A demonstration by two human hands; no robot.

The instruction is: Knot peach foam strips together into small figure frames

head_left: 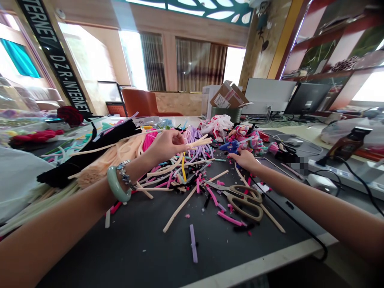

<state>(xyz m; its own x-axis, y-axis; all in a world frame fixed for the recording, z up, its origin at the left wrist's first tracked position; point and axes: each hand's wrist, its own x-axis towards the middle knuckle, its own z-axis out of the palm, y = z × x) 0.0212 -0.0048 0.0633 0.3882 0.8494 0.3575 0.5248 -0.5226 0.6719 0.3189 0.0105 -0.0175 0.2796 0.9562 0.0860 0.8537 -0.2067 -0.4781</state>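
My left hand [166, 147], with a jade bangle on its wrist, pinches a small bunch of cream pipe cleaners [200, 141] that fan out to the right. My right hand [245, 161] is closed around the handle of a blue glue gun [229, 146], its nozzle side partly lost against bright material behind. A black cord runs from below this hand towards the table's front edge. Between my forearms lie open scissors [244, 200] with tan handles. Cut pink pieces and a short lilac pipe cleaner [193, 244] are scattered around them.
Bundles of peach [111, 158] and black pipe cleaners [90, 156] lie at left, with a purple heap [196, 138] in the middle. A multicoloured bundle [249, 138] sits behind my right hand. At right are a power strip [333, 170], cables and a brown bottle [349, 146].
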